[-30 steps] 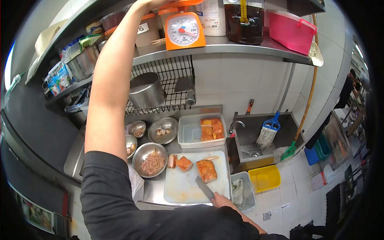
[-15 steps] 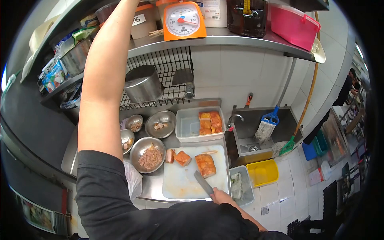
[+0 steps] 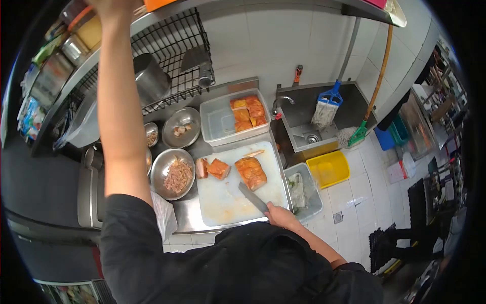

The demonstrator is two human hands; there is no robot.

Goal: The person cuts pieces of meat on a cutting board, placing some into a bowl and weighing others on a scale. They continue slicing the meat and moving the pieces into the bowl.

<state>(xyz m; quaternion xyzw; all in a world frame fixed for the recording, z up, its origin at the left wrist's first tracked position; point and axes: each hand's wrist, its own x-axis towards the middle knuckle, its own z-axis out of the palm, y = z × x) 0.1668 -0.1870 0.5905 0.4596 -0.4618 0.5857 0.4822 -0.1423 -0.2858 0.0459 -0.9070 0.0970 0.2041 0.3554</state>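
My right hand (image 3: 279, 215) is wrapped round the handle of a knife (image 3: 253, 197), whose blade lies over the white cutting board (image 3: 217, 209). Just beyond the blade sits a large browned meat block (image 3: 251, 173); two smaller pieces (image 3: 218, 168) are at the board's left. My left arm reaches up to the shelf, and my left hand (image 3: 115, 6) is cut off by the top edge, its fingers hidden. Left of the board stands a steel bowl of shredded meat (image 3: 177, 176). More browned blocks lie in a clear plastic tub (image 3: 217, 117) behind the board.
A sink (image 3: 304, 121) with a blue mop (image 3: 330, 96) is at the right. Below it are a yellow bin (image 3: 329, 168) and a grey bin (image 3: 309, 198). A wire rack (image 3: 174, 76) hangs under the shelf. A person's dark clothing shows at far right.
The view has shifted, so the counter appears higher and further left. My left arm still reaches upward, its hand now partly showing at the top. The knife stays in my right hand.
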